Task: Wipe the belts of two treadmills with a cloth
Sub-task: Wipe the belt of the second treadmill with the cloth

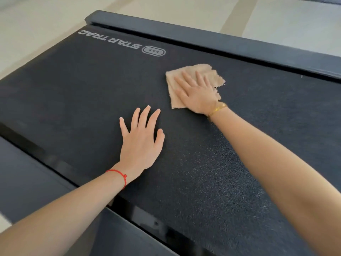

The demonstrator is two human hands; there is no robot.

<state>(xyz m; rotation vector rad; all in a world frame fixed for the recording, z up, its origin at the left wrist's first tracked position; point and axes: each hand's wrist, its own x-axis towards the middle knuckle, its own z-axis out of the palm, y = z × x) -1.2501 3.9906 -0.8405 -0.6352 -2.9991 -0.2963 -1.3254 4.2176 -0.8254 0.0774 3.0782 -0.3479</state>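
A black treadmill belt with a white STAR TRAC logo fills most of the view. A beige folded cloth lies flat on the belt near its far side. My right hand presses down on the cloth with straight, spread fingers. My left hand rests flat on the bare belt nearer to me, fingers straight, holding nothing. A red string is on the left wrist and a gold bracelet on the right.
A dark side rail runs along the far edge of the belt, and another rail lies at the near left. Pale tiled floor shows beyond the treadmill's end.
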